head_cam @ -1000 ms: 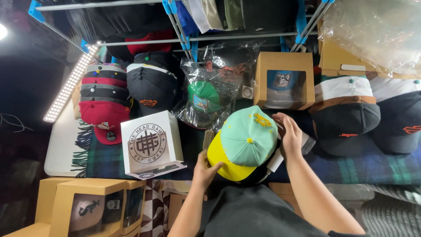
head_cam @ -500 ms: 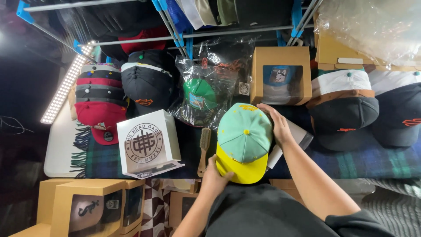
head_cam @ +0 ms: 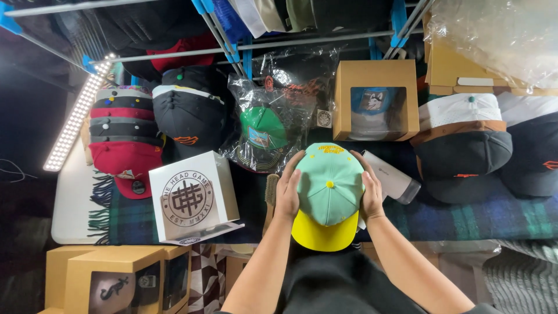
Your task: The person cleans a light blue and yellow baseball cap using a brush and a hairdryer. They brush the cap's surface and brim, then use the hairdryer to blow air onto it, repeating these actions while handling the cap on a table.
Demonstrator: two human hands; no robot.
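Single head-worn view, looking steeply down from just above and behind the person's forearms, close in. It faces the plaid-blanketed table (head_cam: 476, 224), with metal hanging rails (head_cam: 302, 42) at the far edge.

- A white cube box (head_cam: 196, 197) with a round dark emblem is sitting at the table's front edge, left of centre.
- A tan windowed carton (head_cam: 376, 99) is standing at the back.
- Clear plastic bags (head_cam: 279, 110) are lying beside it.
- Tan windowed boxes (head_cam: 116, 279) are stacking below the front-left corner.
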